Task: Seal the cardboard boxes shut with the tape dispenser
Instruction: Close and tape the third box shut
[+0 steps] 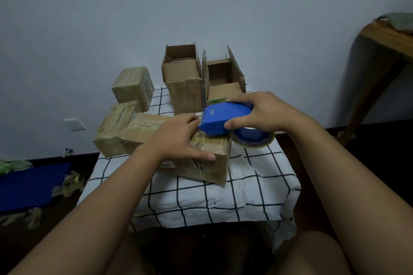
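A blue tape dispenser [225, 118] sits at the centre of the view, gripped from above by the right hand [259, 114], whose fingers curl over its curved shell and whose thumb presses its near side; the roll of clear tape [253, 138] hangs at the dispenser's 5 o'clock, past the box's right edge; the dispenser's front end rests at the far right of the top of a closed cardboard box [201, 158], which lies on a white cloth with a dark grid [223, 196]; the left hand [178, 138] lies flat on that box's top at the dispenser's 8 o'clock, fingers straight and pressing the flaps down, fingertips almost touching the dispenser's nose; the box looks light and stiff but dents easily, and its old glossy tape seems slippery, so a flat palm steadying the lid is likely the safest hold, while the dispenser, rigid plastic, is best held round its shell, away from the cutting edge; at 10 o'clock stand three sealed boxes [116, 134] bunched together; at 12 o'clock two open boxes [183, 78] stand upright with flaps raised, apparently not yet sealed; a wall socket [74, 124] is at 9 o'clock, a blue mat [33, 185] on the floor at 8 o'clock, and a wooden table [386, 40] at 2 o'clock.
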`<state>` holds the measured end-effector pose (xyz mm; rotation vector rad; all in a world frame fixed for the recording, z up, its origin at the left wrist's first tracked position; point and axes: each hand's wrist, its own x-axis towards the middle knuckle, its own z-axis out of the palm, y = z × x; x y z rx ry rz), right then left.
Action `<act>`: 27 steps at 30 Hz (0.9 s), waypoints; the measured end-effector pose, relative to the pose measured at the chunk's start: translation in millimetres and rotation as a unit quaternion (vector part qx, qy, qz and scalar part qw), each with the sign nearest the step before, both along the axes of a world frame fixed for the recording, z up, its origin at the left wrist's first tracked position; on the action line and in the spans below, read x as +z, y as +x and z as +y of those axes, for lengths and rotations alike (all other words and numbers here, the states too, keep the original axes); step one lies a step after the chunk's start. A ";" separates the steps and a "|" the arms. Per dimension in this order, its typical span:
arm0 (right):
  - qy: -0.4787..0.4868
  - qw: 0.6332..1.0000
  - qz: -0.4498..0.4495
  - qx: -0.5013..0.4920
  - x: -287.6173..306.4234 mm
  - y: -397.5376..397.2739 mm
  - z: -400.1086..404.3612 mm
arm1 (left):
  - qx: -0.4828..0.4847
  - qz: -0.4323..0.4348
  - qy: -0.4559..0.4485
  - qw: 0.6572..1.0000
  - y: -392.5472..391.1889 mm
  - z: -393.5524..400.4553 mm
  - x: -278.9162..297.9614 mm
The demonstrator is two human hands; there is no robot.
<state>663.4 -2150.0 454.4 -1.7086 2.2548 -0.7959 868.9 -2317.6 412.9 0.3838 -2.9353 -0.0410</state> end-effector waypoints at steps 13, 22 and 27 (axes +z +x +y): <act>0.052 0.998 0.020 -0.013 -9.1 17.3 0.6 | 0.030 -0.004 0.052 0.998 9.7 -3.2 -30.6; 0.052 0.998 0.012 -0.043 -11.0 -2.6 32.9 | 0.027 -0.032 0.045 0.998 8.7 -8.5 -35.6; 0.044 0.998 0.020 -0.041 -18.9 -7.6 38.6 | 0.032 -0.050 0.036 0.998 9.1 -9.1 -36.4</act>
